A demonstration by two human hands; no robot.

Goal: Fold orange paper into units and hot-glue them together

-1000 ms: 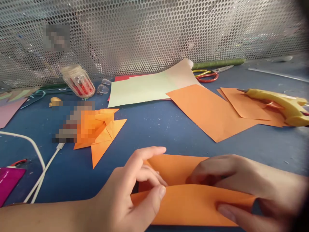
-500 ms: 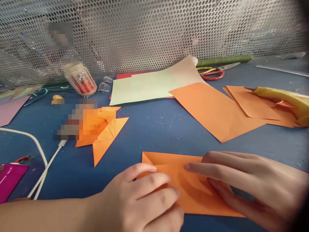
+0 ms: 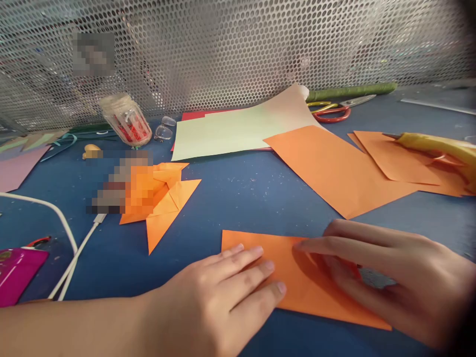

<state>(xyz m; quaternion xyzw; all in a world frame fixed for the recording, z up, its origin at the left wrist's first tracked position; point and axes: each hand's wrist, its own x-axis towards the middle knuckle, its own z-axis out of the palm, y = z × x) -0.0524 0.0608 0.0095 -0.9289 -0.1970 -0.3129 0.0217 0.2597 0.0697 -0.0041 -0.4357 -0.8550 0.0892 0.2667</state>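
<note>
A rectangular piece of orange paper (image 3: 293, 277) lies at the front of the blue table, its outer face smooth. My left hand (image 3: 234, 287) rests flat over its left part, the fingers stretched out and slightly spread. On the right, my right hand (image 3: 379, 267) touches the paper with a fingertip near its upper edge; thumb and fingers are apart, with a gap between them. A folded orange paper shape (image 3: 167, 198) with pointed corners sits further left, partly covered by a blurred patch.
Orange sheets (image 3: 342, 173) lie at the right under a yellow glue gun (image 3: 439, 148). Behind are pale green paper (image 3: 230, 129), scissors (image 3: 334, 114), a green roll (image 3: 353, 91) and a jar with red bits (image 3: 128, 124). A white cable (image 3: 69, 267) and a magenta object (image 3: 22, 272) lie left.
My left hand's fingers have straightened and flattened onto the paper. The inner fold seen at the paper's upper left no longer shows. My right hand has shifted slightly right.
</note>
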